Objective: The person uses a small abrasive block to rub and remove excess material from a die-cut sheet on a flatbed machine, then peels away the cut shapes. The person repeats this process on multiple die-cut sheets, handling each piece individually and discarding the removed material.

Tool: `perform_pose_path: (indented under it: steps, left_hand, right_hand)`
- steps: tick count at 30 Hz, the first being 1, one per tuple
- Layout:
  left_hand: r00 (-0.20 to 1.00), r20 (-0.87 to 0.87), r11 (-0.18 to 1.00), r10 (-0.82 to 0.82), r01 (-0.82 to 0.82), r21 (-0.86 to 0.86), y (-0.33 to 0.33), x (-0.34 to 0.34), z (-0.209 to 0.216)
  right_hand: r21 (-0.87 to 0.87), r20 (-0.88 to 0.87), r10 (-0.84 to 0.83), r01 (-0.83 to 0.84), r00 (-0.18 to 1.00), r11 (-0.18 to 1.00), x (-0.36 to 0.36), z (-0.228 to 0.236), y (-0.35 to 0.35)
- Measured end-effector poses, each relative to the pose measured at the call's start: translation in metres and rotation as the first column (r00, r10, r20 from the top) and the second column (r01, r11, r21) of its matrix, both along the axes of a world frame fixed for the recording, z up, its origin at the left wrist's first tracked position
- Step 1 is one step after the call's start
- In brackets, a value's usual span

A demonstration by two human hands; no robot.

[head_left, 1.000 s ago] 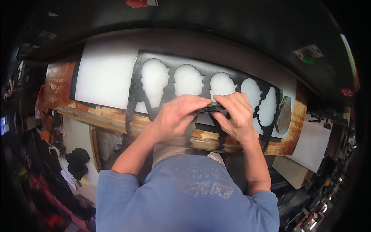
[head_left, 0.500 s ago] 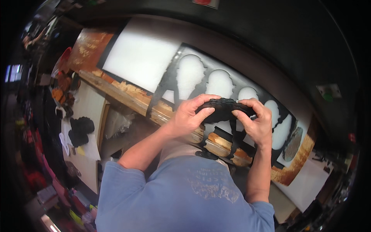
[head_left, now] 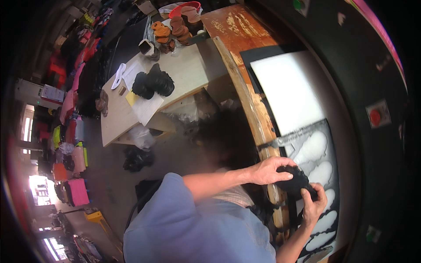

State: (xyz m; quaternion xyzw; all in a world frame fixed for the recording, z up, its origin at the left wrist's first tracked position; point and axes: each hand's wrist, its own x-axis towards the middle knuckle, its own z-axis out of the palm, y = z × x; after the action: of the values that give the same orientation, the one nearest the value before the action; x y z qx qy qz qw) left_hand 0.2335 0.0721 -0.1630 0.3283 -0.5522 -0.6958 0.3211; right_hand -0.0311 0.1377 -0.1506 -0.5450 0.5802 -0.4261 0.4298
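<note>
Between my two hands is a stack of thin black cut pieces (head_left: pixel 294 180) with wavy edges. My left hand (head_left: pixel 268 170) pinches its near left end, thumb on top. My right hand (head_left: pixel 315 202) grips the other end between thumb and fingers. The stack is over the edge of a worn wooden bench, beside a black sheet (head_left: pixel 285 141) with several sole-shaped cut-outs. White board (head_left: pixel 310 148) shows through those holes. The undersides of the held pieces are hidden.
To the left stands a pale table (head_left: pixel 193 65) with black stacks (head_left: pixel 153 82), papers (head_left: pixel 147 109) and orange-brown stacks (head_left: pixel 163 33). A blank white board (head_left: pixel 289 90) lies farther along the bench. A dark machine panel with a red button (head_left: pixel 375 116) is on the right. Plastic bags (head_left: pixel 141 136) sit below the table.
My view has swung left, bringing the pale table and its stacks fully into sight. Both hands keep hold of the black stack, which is now tilted and turned.
</note>
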Motion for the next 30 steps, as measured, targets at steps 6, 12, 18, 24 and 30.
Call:
perform_pose_path:
  steps: [6,12,18,24,30]
  left_hand:
    - [0.968,-0.248,0.989,0.025,0.012,0.144,-0.037,0.048,-0.021]
    - [0.639,-0.435,0.724,0.634,-0.292,0.625,-0.076,0.168,-0.035]
    - [0.173,-0.509,0.459,0.843,-0.726,0.513,-0.101,0.348,-0.017]
    - [-0.22,-0.364,-0.115,0.905,-0.951,0.287,-0.082,0.557,-0.027]
    - [-0.409,-0.077,-0.365,0.909,-0.873,0.325,-0.066,0.657,-0.081]
  right_hand:
    - [-0.158,-0.081,-0.252,0.237,0.964,0.959,0.027,-0.024,-0.015]
    - [-0.426,-0.587,-0.522,0.313,0.619,0.849,0.03,-0.065,-0.037]
    - [-0.372,-0.634,-0.515,0.356,0.576,0.857,0.015,-0.07,-0.042]
    - [-0.22,-0.824,-0.402,0.428,0.399,0.877,0.07,-0.019,-0.054]
    - [-0.064,-0.765,-0.429,0.607,0.48,0.792,0.112,0.011,-0.055]
